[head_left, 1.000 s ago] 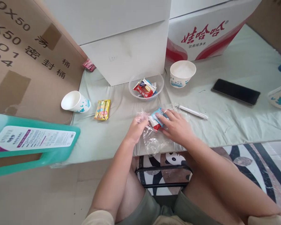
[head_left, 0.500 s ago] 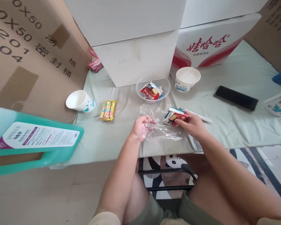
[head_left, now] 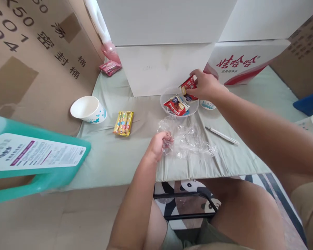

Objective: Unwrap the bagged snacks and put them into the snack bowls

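Observation:
My right hand [head_left: 205,85] pinches a red snack packet [head_left: 189,86] over the right rim of a clear plastic bowl [head_left: 163,106]. Inside the bowl lies another red and white snack packet [head_left: 176,105], with bits of blue wrapping beneath it. Crumpled clear plastic bag [head_left: 189,140] material spreads on the cloth in front of the bowl. The near left part of that bag is gripped in my left hand [head_left: 161,142], fingers curled closed. A pack of yellow snack sticks [head_left: 123,123] lies left of the bag.
A paper cup [head_left: 88,109] tilts at the left; another paper cup [head_left: 208,105] is mostly hidden behind my right arm. A white pen [head_left: 221,135] lies right of the bag. A green jug [head_left: 54,177] stands front left. White boxes [head_left: 167,66] rise behind the bowl.
My right hand has carried the red packet from above the plastic bag up and back to the bowl. My left hand stays on the bag. The view has shifted slightly.

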### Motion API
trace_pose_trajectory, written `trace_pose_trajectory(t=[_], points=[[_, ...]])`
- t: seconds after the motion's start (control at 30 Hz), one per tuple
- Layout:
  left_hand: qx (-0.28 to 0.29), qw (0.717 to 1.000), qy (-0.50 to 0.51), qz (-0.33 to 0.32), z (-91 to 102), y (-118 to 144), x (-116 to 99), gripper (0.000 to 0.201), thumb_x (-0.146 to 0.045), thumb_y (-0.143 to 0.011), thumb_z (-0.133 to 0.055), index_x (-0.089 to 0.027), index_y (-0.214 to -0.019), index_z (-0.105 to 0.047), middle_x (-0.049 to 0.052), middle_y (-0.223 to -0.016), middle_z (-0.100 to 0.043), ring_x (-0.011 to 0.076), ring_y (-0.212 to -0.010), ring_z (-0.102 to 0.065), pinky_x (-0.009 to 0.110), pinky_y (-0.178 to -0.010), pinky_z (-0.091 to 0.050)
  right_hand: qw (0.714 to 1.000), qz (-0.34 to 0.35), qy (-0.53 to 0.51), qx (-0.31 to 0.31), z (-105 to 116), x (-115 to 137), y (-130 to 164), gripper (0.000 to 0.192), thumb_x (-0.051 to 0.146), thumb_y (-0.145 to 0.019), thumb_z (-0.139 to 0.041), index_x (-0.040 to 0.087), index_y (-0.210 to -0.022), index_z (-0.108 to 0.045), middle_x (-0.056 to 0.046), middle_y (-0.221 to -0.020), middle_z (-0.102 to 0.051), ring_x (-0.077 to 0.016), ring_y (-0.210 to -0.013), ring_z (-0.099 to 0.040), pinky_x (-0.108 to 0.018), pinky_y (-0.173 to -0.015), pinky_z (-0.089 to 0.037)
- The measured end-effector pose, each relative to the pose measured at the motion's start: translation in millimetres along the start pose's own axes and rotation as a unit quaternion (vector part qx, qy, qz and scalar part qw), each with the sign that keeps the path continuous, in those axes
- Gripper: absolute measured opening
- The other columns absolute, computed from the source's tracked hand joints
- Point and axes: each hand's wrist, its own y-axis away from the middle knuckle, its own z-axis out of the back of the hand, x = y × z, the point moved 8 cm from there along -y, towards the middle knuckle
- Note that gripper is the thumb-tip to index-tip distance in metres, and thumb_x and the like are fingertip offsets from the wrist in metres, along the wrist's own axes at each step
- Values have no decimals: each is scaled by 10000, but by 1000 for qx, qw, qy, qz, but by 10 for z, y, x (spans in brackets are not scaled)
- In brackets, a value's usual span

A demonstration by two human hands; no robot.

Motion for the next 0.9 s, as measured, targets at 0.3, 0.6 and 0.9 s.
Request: trace_pose_trajectory(t=[0.3,0.6,0.9], points=[[-11,995,64,77,-4,52,-7,123,-235,-538,-513,-198,-528,-397,2,-572,-488,91,-530,-454,199,-496,-323,985,116,-112,-58,223,132,998,333,342,-865,-626,231,-1178,-648,-109,-1161,-702,-286,-1050,-682,-457,-850,-581],[-17,991,87,97,-129,79,63,81,-197,-485,-480,-196,-463,-402,3,-499,-427,99,-507,-445,187,-488,-358,999,8,-38,-32,-266,-349,230,731,394,-758,-770,188,-1405,-499,-162,-1186,-681,-369,-1070,-655,-563,-907,-539],[-6,993,87,76,-139,-54,-16,120,-184,-533,-466,-196,-446,-385,17,-500,-434,102,-502,-441,207,-511,-375,997,30,75,10,-313,-109,116,687,296,-783,-719,195,-1416,-472,-153,-1146,-659,-366,-1090,-626,-520,-917,-521]])
